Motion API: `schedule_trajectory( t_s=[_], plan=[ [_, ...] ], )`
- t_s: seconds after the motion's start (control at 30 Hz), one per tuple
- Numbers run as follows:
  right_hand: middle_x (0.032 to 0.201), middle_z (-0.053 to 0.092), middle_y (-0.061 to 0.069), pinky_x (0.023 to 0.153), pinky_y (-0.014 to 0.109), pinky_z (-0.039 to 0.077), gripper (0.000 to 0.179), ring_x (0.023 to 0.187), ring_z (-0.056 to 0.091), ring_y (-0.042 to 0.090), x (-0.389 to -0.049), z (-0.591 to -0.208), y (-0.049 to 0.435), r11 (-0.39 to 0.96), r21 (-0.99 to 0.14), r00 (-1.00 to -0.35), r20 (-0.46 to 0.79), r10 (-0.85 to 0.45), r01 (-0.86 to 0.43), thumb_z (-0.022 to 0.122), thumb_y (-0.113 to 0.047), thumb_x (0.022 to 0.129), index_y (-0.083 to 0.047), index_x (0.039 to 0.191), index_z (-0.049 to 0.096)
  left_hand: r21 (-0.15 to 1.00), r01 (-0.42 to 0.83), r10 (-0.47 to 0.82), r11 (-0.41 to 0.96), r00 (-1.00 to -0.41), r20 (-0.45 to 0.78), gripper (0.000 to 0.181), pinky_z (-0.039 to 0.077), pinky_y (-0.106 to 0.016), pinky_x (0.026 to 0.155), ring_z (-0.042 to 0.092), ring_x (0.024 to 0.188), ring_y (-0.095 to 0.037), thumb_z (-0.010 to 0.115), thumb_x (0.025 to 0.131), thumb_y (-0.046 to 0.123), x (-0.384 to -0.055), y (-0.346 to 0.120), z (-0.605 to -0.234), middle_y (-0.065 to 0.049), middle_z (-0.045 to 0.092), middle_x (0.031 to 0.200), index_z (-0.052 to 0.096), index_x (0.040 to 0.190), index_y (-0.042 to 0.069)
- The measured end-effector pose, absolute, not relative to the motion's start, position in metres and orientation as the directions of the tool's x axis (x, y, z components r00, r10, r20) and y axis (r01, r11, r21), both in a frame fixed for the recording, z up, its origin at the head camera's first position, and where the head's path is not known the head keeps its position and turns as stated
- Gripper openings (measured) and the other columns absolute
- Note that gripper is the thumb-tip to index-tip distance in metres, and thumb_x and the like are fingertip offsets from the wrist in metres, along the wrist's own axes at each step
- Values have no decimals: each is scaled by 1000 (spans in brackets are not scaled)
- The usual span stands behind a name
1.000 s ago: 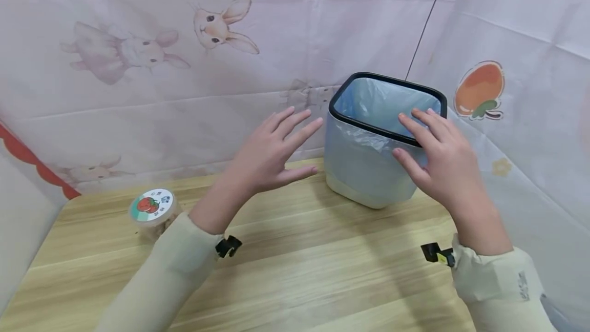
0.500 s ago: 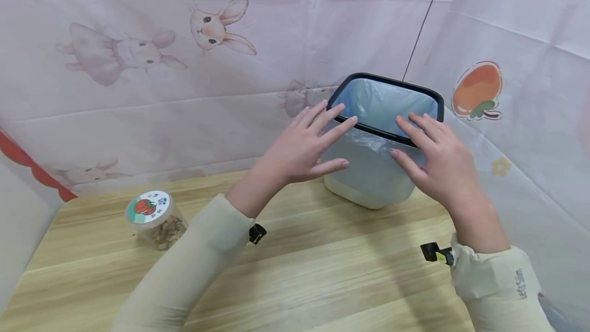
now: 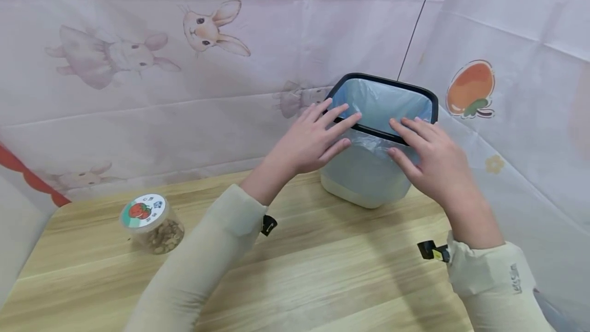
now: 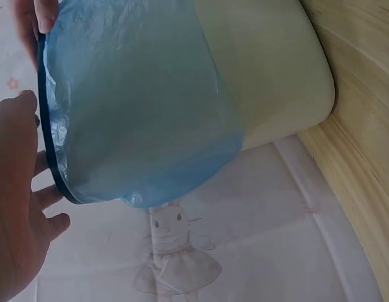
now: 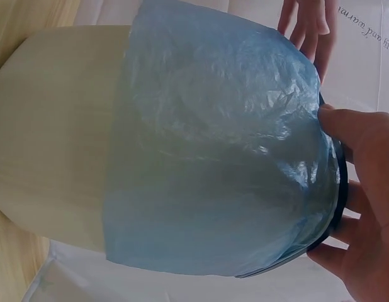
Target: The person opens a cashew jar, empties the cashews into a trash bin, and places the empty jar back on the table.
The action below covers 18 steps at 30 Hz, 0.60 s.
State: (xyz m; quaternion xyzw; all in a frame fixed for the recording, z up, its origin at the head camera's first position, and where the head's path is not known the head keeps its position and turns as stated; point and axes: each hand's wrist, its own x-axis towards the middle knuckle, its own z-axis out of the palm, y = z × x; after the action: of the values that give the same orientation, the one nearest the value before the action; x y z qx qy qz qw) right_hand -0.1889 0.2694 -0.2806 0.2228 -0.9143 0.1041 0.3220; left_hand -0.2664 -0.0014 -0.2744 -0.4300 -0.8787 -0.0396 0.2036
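Observation:
A pale trash bin (image 3: 364, 175) with a black rim (image 3: 374, 132) stands upright on the table. A thin blue plastic bag (image 4: 138, 107) lines it and hangs over the outside. My left hand (image 3: 306, 140) is at the left part of the near rim, fingers spread and nearly straight across it; the left wrist view shows its thumb apart from the bag. My right hand (image 3: 435, 160) is at the right part of the rim. Its fingers reach over the edge, and its thumb (image 5: 345, 123) is against or very near the bag outside. Contact of the other fingertips is unclear.
A clear lidded jar (image 3: 154, 224) of small brown pieces stands on the wooden table (image 3: 313, 281) at the left. A printed cloth (image 3: 272, 60) with rabbits hangs behind the bin, and another printed cloth (image 3: 521, 117) hangs to its right.
My left hand has moved right, from beside the bin to its rim. The right hand has stayed at the rim. More of the jar shows as the left sleeve moved off it.

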Motion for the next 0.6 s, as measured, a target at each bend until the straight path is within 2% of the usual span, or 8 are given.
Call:
schedule_trajectory(
  t_s=[0.13,0.37,0.5,0.6],
  plan=[
    [131,63,17,113,64,30,50,128,53,44,-189,-281,269,875,-45,-689,637,-347,-482,74,-21,90,-15,137,62,-101,785,745,611,-527,409,50,18,-55,121,24,150,-34,34,108,41,-271,3,-274,-3,37,159,31,157,31],
    [128,65,17,113,63,30,44,124,56,42,-190,-281,268,876,-59,-676,661,-325,-479,74,-15,89,-12,132,65,-110,812,755,573,-470,458,44,25,-56,119,43,139,-27,44,107,22,-276,12,-273,3,56,143,45,151,27],
    [126,67,16,113,62,32,40,121,59,39,-190,-281,267,879,-60,-665,678,-312,-474,74,-12,89,-11,128,67,-126,817,747,563,-438,500,46,28,-52,119,52,129,-22,52,103,10,-279,14,-274,5,62,133,52,146,27],
    [124,68,15,112,61,33,37,120,60,37,-190,-280,266,880,-58,-660,685,-308,-471,73,-10,90,-10,127,68,-131,825,734,549,-402,547,44,33,-44,117,57,124,-21,55,101,7,-282,15,-275,5,66,128,57,141,25]
  ],
)
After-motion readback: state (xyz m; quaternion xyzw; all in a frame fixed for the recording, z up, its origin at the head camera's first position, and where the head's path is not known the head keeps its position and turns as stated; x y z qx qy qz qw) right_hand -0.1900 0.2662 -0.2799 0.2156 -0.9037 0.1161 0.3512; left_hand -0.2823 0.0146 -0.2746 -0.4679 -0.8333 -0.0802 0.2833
